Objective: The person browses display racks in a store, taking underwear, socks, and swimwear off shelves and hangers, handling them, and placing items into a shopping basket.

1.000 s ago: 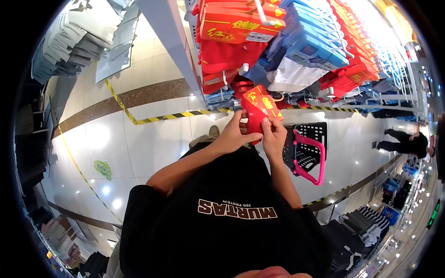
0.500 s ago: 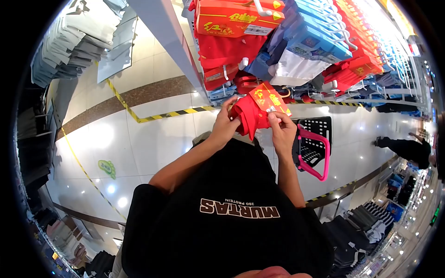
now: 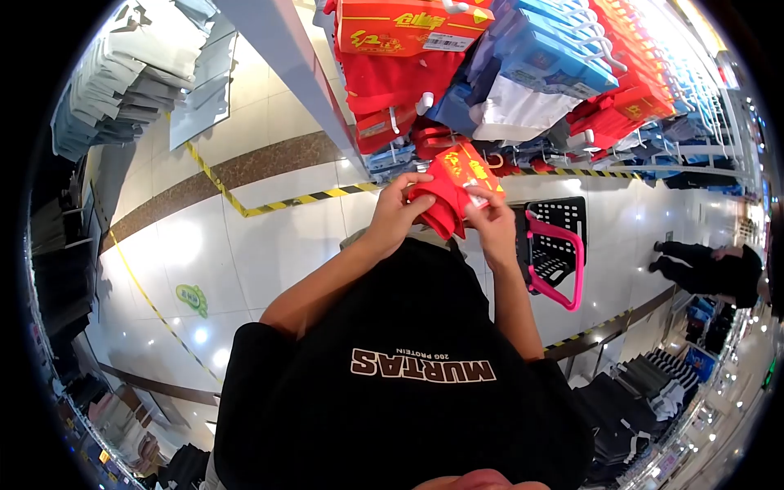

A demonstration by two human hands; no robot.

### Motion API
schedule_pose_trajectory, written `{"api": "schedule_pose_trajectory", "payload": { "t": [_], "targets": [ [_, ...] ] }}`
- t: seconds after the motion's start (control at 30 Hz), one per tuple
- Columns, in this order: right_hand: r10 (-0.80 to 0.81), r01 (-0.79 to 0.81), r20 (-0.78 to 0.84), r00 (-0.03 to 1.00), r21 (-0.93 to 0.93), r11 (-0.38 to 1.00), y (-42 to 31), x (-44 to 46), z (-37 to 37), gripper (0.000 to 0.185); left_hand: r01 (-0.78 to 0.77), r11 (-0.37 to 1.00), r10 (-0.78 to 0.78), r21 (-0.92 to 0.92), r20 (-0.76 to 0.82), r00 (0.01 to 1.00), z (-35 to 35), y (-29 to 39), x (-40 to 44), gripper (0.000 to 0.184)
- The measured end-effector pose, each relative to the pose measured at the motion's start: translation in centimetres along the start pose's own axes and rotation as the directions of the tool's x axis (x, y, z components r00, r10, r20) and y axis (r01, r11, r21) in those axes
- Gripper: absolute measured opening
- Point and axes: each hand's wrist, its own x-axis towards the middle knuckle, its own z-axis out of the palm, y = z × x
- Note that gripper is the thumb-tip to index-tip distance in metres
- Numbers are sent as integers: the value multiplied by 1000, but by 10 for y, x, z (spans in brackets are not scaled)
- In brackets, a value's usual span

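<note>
Hovering left of the basket [image 3: 563,216] (contents unclear), our left hand [image 3: 394,210] pinches red cloth [image 3: 443,207]. Our right hand [image 3: 495,229] pinches its card [image 3: 471,168].

Packaged garment [image 3: 447,196] between left hand [image 3: 395,211] and right hand [image 3: 493,227]. Hanging packages [image 3: 416,31] ahead. Basket [image 3: 559,211] right of right hand; another person [image 3: 719,268] farther right. Clothing [image 3: 122,77] far left, forward.
</note>
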Motion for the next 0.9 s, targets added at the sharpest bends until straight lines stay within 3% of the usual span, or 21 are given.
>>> {"api": "schedule_pose_trajectory", "payload": {
  "t": [0.03,0.1,0.17,0.27,0.37,0.47,0.57,0.67,0.77,0.9],
  "targets": [
    [-53,65,94,994,-126,990,2,-2,0,49,-4,1000,4,1,-35,999,-1,-1,1,30],
    [-30,59,145,989,-202,978,0,-14,10,56,-10,1000,10,2,-98,995,-3,-7,4,18],
    [-31,95,206,978,-306,947,4,-15,12,67,-111,992,119,63,-136,984,-3,-16,8,13],
    [109,-63,186,976,-238,969,1,-14,14,66,-127,988,142,93,-168,976,-7,-17,9,13],
    [108,-96,157,982,-79,992,9,-10,11,68,-94,987,116,131,-174,978,-7,-9,5,17],
    [-15,72,164,986,-343,936,4,-10,12,64,-69,993,86,100,-183,979,5,0,2,21],
    [-31,94,162,986,-400,912,-2,-10,20,64,-79,989,102,128,-184,978,2,-10,6,24],
    [-118,188,188,975,-421,887,-9,-12,24,64,-71,990,93,119,-198,976,-1,-12,8,26],
    [-76,151,174,982,-467,871,-1,-12,23,61,-38,997,52,64,-225,973,2,-4,5,26],
    [-91,116,85,992,-369,922,15,-8,21,34,-9,998,23,62,-233,972,-1,-3,3,26]
  ]
}}
